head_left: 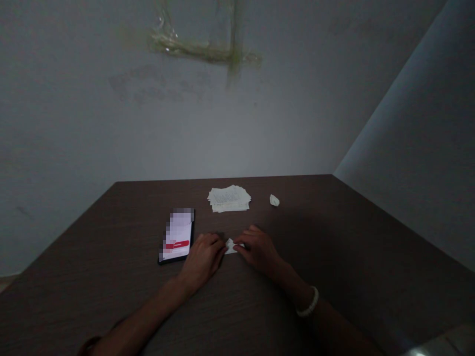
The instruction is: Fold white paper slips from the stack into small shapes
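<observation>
A small white piece of paper (230, 246) lies on the dark table between my hands, partly folded and partly covered by my fingers. My left hand (205, 254) grips its left edge with the fingers closed together. On the opposite side, my right hand (258, 248) pinches the paper between thumb and fingers. Beyond the hands rests a stack of paper sheets (229, 199) with uneven edges and faint writing. To its right sits a small crumpled white paper (274, 200), apart from both hands.
A phone (177, 235) with a lit screen lies close to the left of my left hand. The brown table (319, 207) meets a grey wall (230, 133) at the back, and another wall surface slants along the right. Old tape (200, 52) clings to the back wall.
</observation>
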Demonstrator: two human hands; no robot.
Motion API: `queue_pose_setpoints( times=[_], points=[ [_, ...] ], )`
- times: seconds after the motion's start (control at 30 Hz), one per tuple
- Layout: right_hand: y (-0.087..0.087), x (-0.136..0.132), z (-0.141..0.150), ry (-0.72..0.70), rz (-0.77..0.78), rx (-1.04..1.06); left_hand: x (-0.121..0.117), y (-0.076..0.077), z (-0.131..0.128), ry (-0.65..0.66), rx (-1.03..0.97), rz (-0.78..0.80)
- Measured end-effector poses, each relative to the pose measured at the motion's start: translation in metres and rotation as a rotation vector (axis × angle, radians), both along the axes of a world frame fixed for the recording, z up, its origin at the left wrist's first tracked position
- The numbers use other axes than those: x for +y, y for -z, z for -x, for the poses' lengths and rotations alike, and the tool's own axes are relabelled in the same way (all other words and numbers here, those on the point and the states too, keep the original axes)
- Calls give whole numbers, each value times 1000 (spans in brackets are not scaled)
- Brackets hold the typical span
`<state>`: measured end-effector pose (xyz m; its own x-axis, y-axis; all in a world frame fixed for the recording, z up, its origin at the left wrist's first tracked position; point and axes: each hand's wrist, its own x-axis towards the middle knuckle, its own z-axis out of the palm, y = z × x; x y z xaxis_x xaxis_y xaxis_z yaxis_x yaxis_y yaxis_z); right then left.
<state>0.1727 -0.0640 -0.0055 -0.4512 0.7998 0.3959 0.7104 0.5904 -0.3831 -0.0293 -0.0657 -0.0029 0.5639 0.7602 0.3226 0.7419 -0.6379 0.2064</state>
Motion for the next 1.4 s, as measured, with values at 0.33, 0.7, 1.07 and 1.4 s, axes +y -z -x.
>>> queue_pose_setpoints(
  times=[0.33, 0.7, 1.07, 1.4],
  points=[
    [1, -2, 0, 15, 8, -13, 3, -3, 0, 23, 6, -23],
    [-1, -7, -4, -103, -106, -179, 5, 5, 1, -13, -33, 32],
    [-6, -10, -6, -222, -144, -311, 5, 8, 3, 18, -62, 14],
    [-1, -14, -7, -152, -93, -262, -2, 1, 12, 248, -71, 47]
  ],
)
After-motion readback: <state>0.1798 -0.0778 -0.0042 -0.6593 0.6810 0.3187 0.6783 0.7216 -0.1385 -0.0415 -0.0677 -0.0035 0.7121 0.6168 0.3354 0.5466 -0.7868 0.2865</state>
